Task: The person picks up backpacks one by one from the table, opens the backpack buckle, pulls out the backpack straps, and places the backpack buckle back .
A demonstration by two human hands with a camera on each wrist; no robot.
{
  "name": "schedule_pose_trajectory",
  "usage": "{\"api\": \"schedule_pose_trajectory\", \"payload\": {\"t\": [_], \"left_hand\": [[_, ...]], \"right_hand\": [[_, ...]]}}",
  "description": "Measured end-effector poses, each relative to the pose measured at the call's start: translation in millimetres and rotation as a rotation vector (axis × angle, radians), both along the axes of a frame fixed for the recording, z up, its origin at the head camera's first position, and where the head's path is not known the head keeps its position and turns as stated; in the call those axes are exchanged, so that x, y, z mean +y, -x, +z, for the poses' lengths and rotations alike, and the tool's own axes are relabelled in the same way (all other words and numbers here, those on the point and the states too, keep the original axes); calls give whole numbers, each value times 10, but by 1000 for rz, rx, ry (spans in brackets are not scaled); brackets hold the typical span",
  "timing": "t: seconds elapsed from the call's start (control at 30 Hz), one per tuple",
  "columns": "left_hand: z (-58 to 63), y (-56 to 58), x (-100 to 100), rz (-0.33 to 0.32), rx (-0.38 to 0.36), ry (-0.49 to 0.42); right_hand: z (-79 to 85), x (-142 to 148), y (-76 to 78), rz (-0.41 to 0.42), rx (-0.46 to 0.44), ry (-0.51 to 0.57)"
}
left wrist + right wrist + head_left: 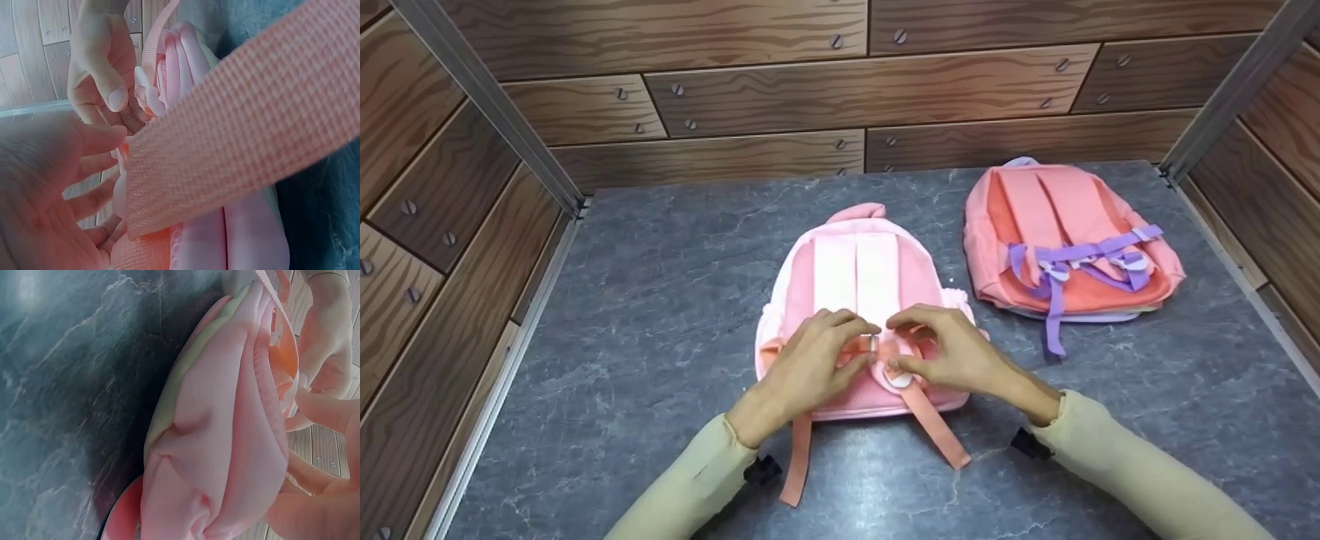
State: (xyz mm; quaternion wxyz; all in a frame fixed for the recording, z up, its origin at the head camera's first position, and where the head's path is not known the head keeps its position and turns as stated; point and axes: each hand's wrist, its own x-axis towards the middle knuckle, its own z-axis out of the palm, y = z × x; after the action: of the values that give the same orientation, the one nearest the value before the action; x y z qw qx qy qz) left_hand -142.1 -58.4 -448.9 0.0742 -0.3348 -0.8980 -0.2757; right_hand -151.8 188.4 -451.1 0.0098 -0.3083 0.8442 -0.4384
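Note:
A pink backpack (877,277) lies on the tabletop with its shoulder straps facing up. My left hand (810,367) bends over its lower middle, thumb and fingertips pinching an orange chest strap (856,346) near a small pale clip (874,343). Facing it from the other side, my right hand (952,352) pinches orange webbing just above a white strap adjuster (899,380). The fingertips of both hands are close together. One loose orange tail (936,427) hangs past the bag's bottom edge; another webbing tail (242,124) crosses the left wrist view, covering part of the bag.
To the right lies a coral backpack (1057,217), straps up, with a purple strap (1099,249) across it and a purple tail reaching the dark marbled tabletop (660,300). Wood-patterned walls (780,90) with metal corner posts (502,112) enclose the back and sides.

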Motion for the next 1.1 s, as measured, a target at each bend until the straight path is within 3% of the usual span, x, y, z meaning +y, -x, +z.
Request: {"api": "schedule_pose_trajectory", "payload": {"t": [0.13, 0.37, 0.57, 1.1], "left_hand": [[-4, 8, -29, -10, 0, -47], [-16, 5, -87, -8, -78, -146], [-37, 5, -128, -18, -99, -225], [-107, -11, -175, 0, -89, -316]], "right_hand": [[-1, -44, 4, 18, 16, -5], [-37, -138, 14, 40, -8, 9], [-69, -204, 19, 32, -15, 27], [-120, -241, 37, -9, 61, 29]]}}
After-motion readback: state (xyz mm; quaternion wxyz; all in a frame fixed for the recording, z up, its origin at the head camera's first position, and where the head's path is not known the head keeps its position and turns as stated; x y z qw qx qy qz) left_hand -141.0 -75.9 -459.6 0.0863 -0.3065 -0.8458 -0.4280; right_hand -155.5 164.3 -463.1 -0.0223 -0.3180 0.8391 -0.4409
